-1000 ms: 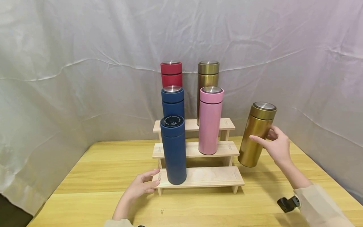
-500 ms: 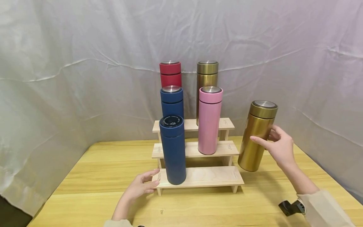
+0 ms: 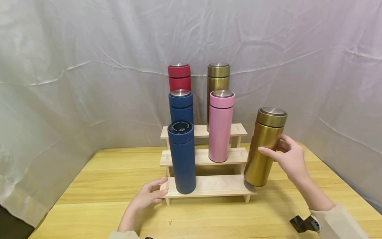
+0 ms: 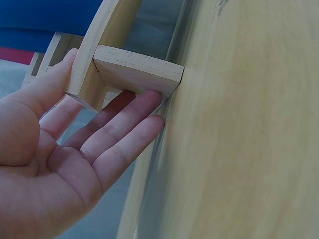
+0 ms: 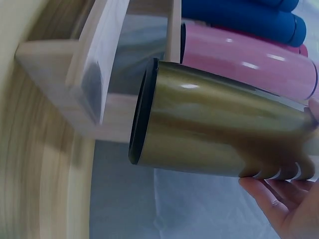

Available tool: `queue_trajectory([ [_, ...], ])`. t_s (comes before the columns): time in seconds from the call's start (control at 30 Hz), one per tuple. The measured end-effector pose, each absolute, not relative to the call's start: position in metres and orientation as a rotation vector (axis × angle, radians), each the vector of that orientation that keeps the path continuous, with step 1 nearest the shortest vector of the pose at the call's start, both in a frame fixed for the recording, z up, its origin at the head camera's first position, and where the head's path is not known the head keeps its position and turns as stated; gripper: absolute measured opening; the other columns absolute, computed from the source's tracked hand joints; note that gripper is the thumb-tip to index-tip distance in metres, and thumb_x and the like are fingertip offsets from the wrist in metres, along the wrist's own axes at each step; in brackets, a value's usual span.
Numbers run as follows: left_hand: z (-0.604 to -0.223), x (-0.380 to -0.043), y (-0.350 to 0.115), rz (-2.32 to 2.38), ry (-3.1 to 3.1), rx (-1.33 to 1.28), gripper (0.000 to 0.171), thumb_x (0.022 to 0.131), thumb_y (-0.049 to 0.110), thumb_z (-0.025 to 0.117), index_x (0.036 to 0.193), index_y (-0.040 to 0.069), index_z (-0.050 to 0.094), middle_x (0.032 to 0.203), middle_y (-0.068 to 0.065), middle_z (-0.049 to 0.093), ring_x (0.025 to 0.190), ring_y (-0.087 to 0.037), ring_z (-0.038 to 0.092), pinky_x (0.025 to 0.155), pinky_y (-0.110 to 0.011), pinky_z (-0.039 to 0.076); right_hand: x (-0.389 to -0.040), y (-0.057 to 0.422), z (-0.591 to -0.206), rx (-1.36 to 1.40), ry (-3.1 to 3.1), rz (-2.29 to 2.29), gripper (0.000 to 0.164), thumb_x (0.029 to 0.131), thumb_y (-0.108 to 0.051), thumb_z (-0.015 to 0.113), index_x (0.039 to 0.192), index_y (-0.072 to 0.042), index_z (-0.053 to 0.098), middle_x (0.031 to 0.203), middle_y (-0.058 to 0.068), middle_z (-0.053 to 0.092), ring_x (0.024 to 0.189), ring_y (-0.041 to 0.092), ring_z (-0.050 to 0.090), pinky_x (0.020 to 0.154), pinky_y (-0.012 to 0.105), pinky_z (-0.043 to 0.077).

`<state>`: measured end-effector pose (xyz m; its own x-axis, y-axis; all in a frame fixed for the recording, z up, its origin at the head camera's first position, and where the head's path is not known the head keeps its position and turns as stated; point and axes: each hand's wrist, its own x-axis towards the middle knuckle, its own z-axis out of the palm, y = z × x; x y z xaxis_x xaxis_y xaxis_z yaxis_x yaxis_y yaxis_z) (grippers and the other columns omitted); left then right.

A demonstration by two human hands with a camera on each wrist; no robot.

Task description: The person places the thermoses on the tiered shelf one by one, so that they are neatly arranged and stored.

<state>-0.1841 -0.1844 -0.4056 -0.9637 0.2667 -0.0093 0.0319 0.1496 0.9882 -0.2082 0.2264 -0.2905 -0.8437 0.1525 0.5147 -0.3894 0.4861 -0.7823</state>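
Note:
My right hand [image 3: 290,159] grips a gold thermos bottle [image 3: 264,149] by its side, thumb facing me. Tilted, with its top leaning right, the bottle hangs over the right end of the lowest step of a three-step wooden stand [image 3: 223,186]. A gap shows between its base and the step in the right wrist view. My left hand [image 3: 147,196] holds the left end of that step, thumb at the board and fingers [image 4: 124,119] by the leg underneath. A dark blue thermos bottle [image 3: 183,162] stands upright on the same step, at the left.
On the middle step stand a pink bottle [image 3: 221,132] and another blue bottle [image 3: 181,108]. The top step bears a red bottle [image 3: 179,74] and a second gold bottle [image 3: 219,73]. A grey cloth [image 3: 119,99] hangs behind the wooden table [image 3: 104,186].
My right hand has carried the gold bottle left and slightly down, from beside the stand to over the lowest step's right end. My left hand keeps its place on the stand.

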Motion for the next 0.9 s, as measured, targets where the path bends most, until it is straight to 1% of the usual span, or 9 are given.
queue_trajectory([
  [0.17,-0.406,-0.185,-0.184,1.914,2.24,0.292,0.055,0.085,0.015,0.061,0.131,-0.004,0.039,0.14,-0.026,0.024,0.122,-0.047,0.025,0.081,-0.039,0.049,-0.205,0.215,-0.293,0.242,-2.229,1.348,0.051,0.071,-0.019,0.077,0.113,-0.003,0.053,0.088,-0.008,0.061,0.08,0.002,0.056,0.066,0.013,0.046],
  [0.33,-0.405,-0.185,-0.184,1.91,2.243,0.291,0.055,0.085,0.016,0.062,0.131,-0.004,0.039,0.139,-0.026,0.024,0.121,-0.046,0.027,0.081,-0.039,0.049,-0.203,0.202,-0.296,0.27,-2.26,1.357,0.054,0.07,-0.02,0.077,0.115,-0.004,0.052,0.093,0.005,0.064,0.082,0.004,0.056,0.068,0.016,0.045],
  [0.47,-0.404,-0.184,-0.184,1.909,2.235,0.293,0.055,0.086,0.016,0.061,0.131,-0.004,0.038,0.14,-0.027,0.023,0.121,-0.046,0.028,0.082,-0.04,0.049,-0.201,0.192,-0.297,0.287,-2.269,1.391,0.057,0.07,-0.019,0.078,0.118,-0.004,0.051,0.099,0.013,0.063,0.083,0.005,0.056,0.069,0.018,0.045],
  [0.57,-0.405,-0.184,-0.184,1.907,2.236,0.296,0.055,0.086,0.016,0.061,0.132,-0.004,0.038,0.14,-0.027,0.023,0.121,-0.046,0.027,0.082,-0.04,0.048,-0.201,0.185,-0.298,0.306,-2.255,1.417,0.057,0.07,-0.018,0.078,0.119,-0.005,0.051,0.1,0.015,0.063,0.083,0.006,0.056,0.07,0.018,0.046],
  [0.7,-0.405,-0.185,-0.185,1.906,2.236,0.3,0.055,0.086,0.017,0.061,0.132,-0.004,0.038,0.14,-0.027,0.023,0.121,-0.047,0.026,0.082,-0.04,0.049,-0.201,0.177,-0.3,0.331,-2.233,1.418,0.057,0.068,-0.016,0.079,0.116,-0.004,0.052,0.099,0.014,0.063,0.084,0.005,0.056,0.071,0.017,0.046],
  [0.9,-0.407,-0.185,-0.185,1.912,2.235,0.304,0.056,0.085,0.016,0.062,0.131,-0.006,0.039,0.138,-0.029,0.023,0.119,-0.045,0.032,0.08,-0.039,0.049,-0.202,0.166,-0.307,0.363,-2.2,1.42,0.055,0.064,-0.014,0.081,0.111,-0.003,0.054,0.096,0.012,0.064,0.084,0.007,0.057,0.069,0.019,0.048],
])
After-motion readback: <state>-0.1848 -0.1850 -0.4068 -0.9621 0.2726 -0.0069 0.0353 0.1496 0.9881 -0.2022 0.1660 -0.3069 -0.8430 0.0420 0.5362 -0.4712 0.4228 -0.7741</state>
